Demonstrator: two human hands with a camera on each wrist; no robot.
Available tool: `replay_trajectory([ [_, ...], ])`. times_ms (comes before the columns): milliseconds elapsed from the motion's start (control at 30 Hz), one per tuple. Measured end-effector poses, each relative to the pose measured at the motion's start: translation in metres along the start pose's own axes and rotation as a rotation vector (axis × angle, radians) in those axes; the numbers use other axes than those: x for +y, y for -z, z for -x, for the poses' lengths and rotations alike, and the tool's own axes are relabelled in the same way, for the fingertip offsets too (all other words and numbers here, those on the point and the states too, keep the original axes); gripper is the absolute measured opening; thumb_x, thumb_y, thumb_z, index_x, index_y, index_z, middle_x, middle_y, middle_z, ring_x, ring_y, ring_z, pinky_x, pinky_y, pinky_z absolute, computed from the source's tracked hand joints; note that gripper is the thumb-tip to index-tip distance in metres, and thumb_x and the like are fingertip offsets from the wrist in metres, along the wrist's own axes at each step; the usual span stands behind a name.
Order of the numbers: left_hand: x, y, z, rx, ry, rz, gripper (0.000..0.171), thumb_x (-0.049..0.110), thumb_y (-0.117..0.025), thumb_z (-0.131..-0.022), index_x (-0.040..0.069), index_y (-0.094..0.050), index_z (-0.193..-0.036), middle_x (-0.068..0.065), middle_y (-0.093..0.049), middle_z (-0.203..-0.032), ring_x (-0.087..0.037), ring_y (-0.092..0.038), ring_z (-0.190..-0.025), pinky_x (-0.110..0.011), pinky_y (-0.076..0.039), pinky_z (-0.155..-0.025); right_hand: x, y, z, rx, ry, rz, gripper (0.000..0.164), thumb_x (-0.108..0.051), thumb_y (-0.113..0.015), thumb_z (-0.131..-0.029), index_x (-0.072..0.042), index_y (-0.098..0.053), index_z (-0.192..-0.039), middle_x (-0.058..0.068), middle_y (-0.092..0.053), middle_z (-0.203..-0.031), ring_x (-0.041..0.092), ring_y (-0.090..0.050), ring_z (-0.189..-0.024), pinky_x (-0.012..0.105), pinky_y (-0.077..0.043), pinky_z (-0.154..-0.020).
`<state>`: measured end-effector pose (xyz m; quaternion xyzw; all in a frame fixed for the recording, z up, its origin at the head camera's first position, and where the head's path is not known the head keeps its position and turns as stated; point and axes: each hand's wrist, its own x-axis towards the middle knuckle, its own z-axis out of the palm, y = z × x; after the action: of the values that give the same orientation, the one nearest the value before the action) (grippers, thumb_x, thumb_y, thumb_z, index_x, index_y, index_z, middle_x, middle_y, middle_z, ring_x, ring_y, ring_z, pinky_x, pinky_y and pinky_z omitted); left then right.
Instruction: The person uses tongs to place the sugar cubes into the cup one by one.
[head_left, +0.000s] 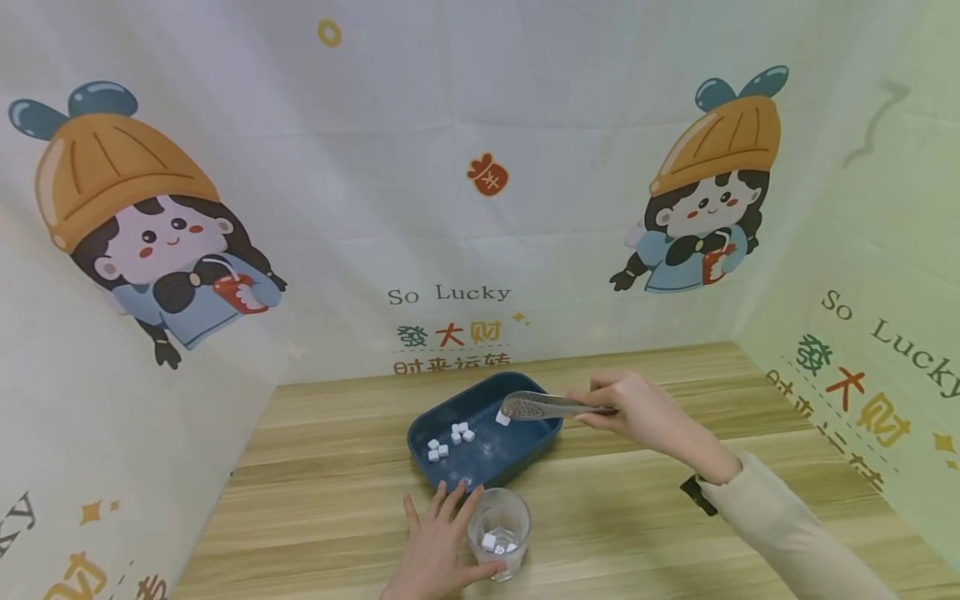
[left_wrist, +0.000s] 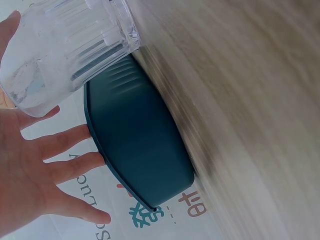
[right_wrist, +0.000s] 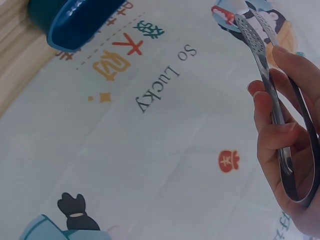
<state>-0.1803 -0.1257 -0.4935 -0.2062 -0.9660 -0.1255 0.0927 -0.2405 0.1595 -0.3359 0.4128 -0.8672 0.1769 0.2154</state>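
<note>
My right hand [head_left: 626, 408] grips metal tongs [head_left: 551, 406] with perforated tips. A white cube [head_left: 502, 418] sits at the tips, over the right part of a dark blue tray [head_left: 487, 477]. Several more white cubes [head_left: 462, 432] lie in the tray in two loose groups. My left hand [head_left: 438, 537] has its fingers spread; in the left wrist view two fingertips [left_wrist: 95, 159] meet the tray's rim. The thumb reaches along the near side of a clear ribbed cup [head_left: 512, 512], which stands in front of the tray with a few white cubes [head_left: 490, 542] at its bottom.
Tray and cup stand on a wood-grain table [head_left: 315, 475]. A pale printed cloth [head_left: 360, 208] with cartoon figures and lettering rises behind the table and along both sides.
</note>
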Motion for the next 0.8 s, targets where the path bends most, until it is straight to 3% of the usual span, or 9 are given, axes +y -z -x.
replay_trajectory([
  [433,0.0,0.0,0.0,0.021,-0.005,-0.014,0.094,0.074,-0.056,-0.061,0.018,-0.038,-0.134,-0.015,-0.044,-0.134,-0.044,-0.038,-0.123,-0.077,-0.017,-0.085,-0.018,0.017,0.014,0.073,0.116,0.026,0.028,-0.012,-0.076,-0.067,-0.012,-0.072,-0.094,-0.011,-0.048,-0.062,-0.007,-0.03,-0.052,0.006,-0.025,-0.044],
  [800,-0.001,-0.002,0.0,0.037,-0.009,-0.011,0.093,0.075,-0.055,-0.061,0.019,-0.039,-0.134,-0.015,-0.045,-0.133,-0.044,-0.039,-0.122,-0.078,-0.017,-0.084,-0.029,0.011,0.022,0.049,0.21,0.005,0.029,-0.015,-0.076,-0.067,-0.013,-0.071,-0.096,-0.01,-0.047,-0.063,-0.008,-0.035,-0.05,0.002,-0.028,-0.046],
])
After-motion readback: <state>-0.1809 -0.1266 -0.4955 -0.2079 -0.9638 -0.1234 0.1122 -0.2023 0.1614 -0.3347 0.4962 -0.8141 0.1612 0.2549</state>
